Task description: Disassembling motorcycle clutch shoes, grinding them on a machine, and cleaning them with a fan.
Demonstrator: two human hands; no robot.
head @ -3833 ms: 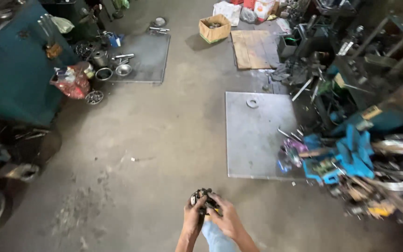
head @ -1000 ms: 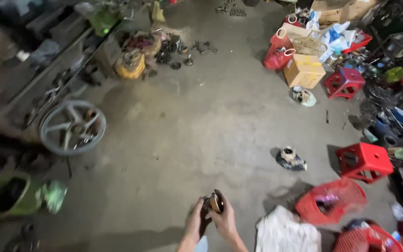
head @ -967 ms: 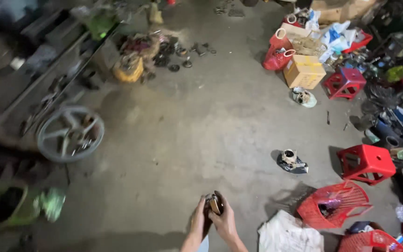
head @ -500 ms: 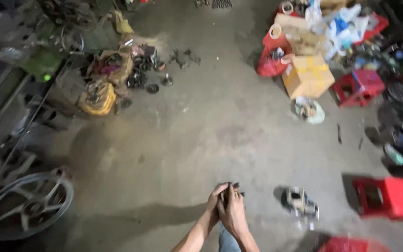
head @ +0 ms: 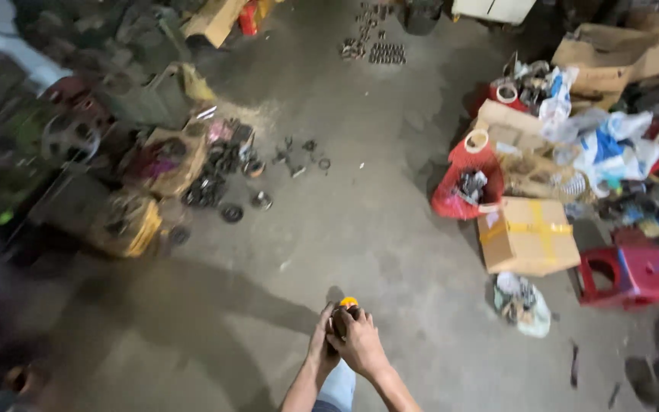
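- Small dark part [head: 342, 314] with an orange tip sits raised in front of the person, over bare concrete floor [head: 375, 221]; its kind is too small to tell
- left hand [head: 320, 342] and right hand [head: 360, 347] are pressed together, both wrapped around it, seemingly for a steady two-handed hold
- cardboard box [head: 528, 235], red stool [head: 625, 268] and red basket [head: 467, 191] stand well apart to the right; metal parts [head: 219, 179] lie scattered to the left

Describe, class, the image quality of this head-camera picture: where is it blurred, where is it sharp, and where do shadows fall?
Head view: the left edge smears with motion blur and sinks into darkness; a broad shadow lies on the concrete floor left of the hands. The cardboard box and red stool at right are fairly sharp and evenly lit. The left hand and right hand clasp a small dark object, its detail soft.
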